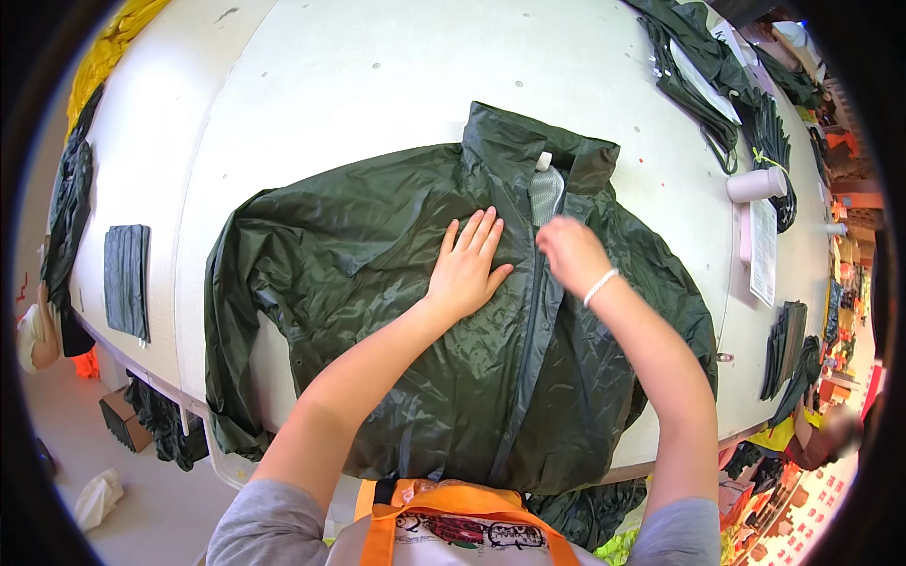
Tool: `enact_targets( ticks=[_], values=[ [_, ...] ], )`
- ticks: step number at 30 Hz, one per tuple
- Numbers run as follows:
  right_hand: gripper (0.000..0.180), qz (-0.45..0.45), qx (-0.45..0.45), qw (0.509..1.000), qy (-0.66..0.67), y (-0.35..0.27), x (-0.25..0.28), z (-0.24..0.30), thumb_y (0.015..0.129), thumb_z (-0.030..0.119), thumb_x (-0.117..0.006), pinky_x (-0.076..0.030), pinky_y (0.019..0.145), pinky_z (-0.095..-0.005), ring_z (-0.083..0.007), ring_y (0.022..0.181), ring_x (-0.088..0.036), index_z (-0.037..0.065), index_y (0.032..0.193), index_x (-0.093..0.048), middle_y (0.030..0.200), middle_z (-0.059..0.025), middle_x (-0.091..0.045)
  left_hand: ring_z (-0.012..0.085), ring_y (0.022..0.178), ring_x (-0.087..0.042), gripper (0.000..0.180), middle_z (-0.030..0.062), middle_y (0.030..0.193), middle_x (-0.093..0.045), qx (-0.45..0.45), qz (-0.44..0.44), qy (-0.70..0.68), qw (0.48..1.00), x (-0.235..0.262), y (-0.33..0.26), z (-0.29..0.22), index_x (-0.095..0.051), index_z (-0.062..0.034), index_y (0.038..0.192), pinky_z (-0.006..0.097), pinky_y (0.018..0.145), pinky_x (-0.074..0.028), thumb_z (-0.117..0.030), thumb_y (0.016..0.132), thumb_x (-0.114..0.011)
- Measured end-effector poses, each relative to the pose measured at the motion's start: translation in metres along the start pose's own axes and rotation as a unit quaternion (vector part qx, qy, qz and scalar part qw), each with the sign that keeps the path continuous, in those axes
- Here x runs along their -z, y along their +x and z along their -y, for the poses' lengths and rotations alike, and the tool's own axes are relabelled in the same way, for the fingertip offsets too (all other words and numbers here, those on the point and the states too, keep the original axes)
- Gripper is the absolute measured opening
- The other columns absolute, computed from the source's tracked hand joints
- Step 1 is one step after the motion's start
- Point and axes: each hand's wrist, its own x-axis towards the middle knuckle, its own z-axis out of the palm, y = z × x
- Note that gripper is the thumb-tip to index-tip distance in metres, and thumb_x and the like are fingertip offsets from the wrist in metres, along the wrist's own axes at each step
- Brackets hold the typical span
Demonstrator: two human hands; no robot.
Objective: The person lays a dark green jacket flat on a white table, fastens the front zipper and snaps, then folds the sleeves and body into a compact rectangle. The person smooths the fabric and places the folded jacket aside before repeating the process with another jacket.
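Note:
A dark green rain jacket (pixel 396 377) lies front side up on the white table, its collar away from me and its sleeves out to both sides. My left hand (pixel 467 264) rests flat on the jacket's chest, left of the front zipper (pixel 534 311), with the fingers spread. Closed at the top of the zipper, my right hand (pixel 573 255) is slightly blurred; whatever its fingers pinch is hidden. Just beyond it the front gapes, showing grey mesh lining (pixel 545 196) and a small white label (pixel 544 161) inside the collar.
A folded dark green bundle (pixel 126 280) lies at the left. Dark garments (pixel 694 85) are heaped at the far right, near a pale cup (pixel 757 185) and a printed sheet (pixel 763 253). Another folded stack (pixel 784 349) sits at the right edge. Yellow fabric (pixel 104 52) hangs far left.

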Motion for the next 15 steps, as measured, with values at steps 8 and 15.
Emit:
enact_targets(
  ticks=[8, 15],
  values=[
    [0.008, -0.239, -0.066, 0.965, -0.084, 0.037, -0.012, -0.019, 0.076, 0.009, -0.062, -0.042, 0.077, -0.0368, -0.0255, 0.091, -0.053, 0.009, 0.083, -0.060, 0.086, -0.0042, -0.059, 0.0295, 0.092, -0.055, 0.030, 0.0113, 0.096, -0.059, 0.105, -0.109, -0.104, 0.983, 0.002, 0.050, -0.007, -0.059, -0.0031, 0.100, 0.041, 0.077, -0.044, -0.028, 0.082, -0.062],
    [0.024, -0.296, -0.333, 0.813, 0.374, 0.002, -0.041, -0.030, 0.078, 0.017, -0.072, -0.047, 0.060, -0.0247, -0.0098, 0.061, -0.058, -0.005, 0.085, -0.065, 0.069, -0.0060, -0.065, 0.0325, 0.075, -0.066, 0.047, 0.0172, 0.078, -0.066, 0.202, 0.059, -0.001, 0.978, 0.007, 0.105, -0.007, -0.065, -0.0015, 0.078, 0.041, 0.064, -0.052, -0.049, 0.078, -0.064]
  ],
)
